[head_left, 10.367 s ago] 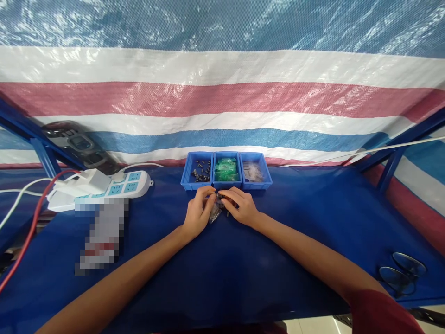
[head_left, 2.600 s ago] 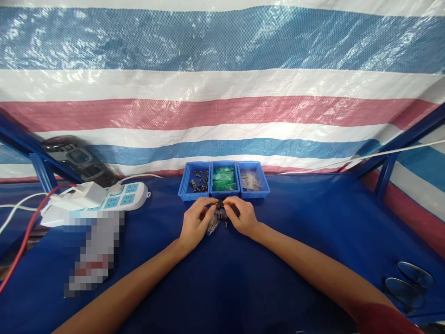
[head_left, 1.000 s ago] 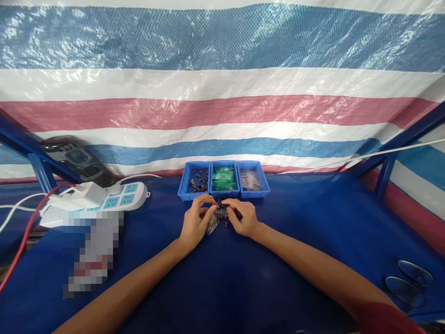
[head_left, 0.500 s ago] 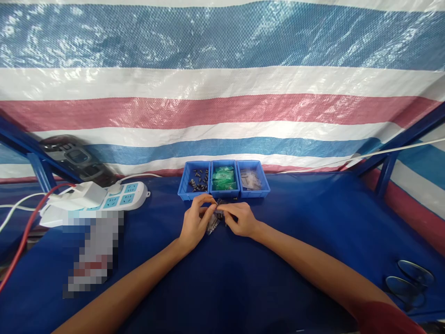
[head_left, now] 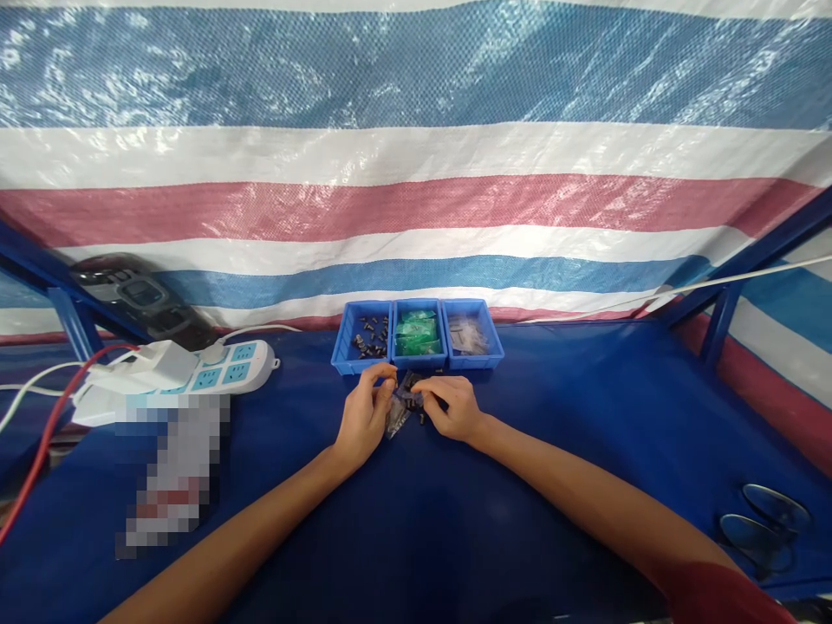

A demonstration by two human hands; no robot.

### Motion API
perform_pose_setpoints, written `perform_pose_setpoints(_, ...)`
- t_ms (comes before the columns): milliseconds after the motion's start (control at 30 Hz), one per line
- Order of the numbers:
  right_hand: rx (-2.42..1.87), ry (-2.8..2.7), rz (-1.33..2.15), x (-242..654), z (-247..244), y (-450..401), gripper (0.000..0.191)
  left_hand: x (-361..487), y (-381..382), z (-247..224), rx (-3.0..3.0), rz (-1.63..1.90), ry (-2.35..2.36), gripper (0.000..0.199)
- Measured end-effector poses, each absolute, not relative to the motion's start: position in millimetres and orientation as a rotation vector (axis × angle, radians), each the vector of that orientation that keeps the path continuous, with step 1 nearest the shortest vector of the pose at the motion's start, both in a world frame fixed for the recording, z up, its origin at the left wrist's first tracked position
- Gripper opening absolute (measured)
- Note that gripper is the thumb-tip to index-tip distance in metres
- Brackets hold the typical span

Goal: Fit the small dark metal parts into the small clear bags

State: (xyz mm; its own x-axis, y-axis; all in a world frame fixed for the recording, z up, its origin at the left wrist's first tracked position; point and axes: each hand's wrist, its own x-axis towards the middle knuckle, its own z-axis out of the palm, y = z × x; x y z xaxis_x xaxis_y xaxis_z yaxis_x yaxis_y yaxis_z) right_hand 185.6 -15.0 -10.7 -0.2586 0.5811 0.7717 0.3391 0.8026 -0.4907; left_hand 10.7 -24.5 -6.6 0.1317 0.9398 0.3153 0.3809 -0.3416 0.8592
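My left hand (head_left: 364, 409) is closed in a pinch, thumb against forefinger, with something too small to make out at the tips. Opposite it, my right hand (head_left: 453, 407) also has its fingers pinched together over a pile of small dark screws (head_left: 412, 400); what they hold is hidden. A small clear plastic bag (head_left: 397, 419) lies between the hands, beside the left thumb. Just beyond stand three blue bins: the left bin (head_left: 344, 355) has loose dark screws, the middle bin (head_left: 419, 360) green packets (head_left: 418, 333), the right bin (head_left: 497, 351) clear packets (head_left: 468, 336).
On the left of the blue table (head_left: 416, 537) lie a white power strip (head_left: 247, 368) with plugs and cables, and a blurred-out item (head_left: 175, 468). Behind them is a dark device (head_left: 143, 295). Eyeglasses (head_left: 763, 524) rest at the right. A striped sheet (head_left: 416, 208) hangs behind.
My hands have drawn slightly apart; their fingertips met before and now there is a gap. More of the dark screws shows between them.
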Motion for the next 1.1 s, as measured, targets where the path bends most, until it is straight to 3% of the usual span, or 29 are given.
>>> perform_pose_setpoints(1100,-0.735,-1.876,0.288,184.7,-12.0,-13.5,0.021,10.0,-26.3,4.2,1.922,1.166,1.326,0.023)
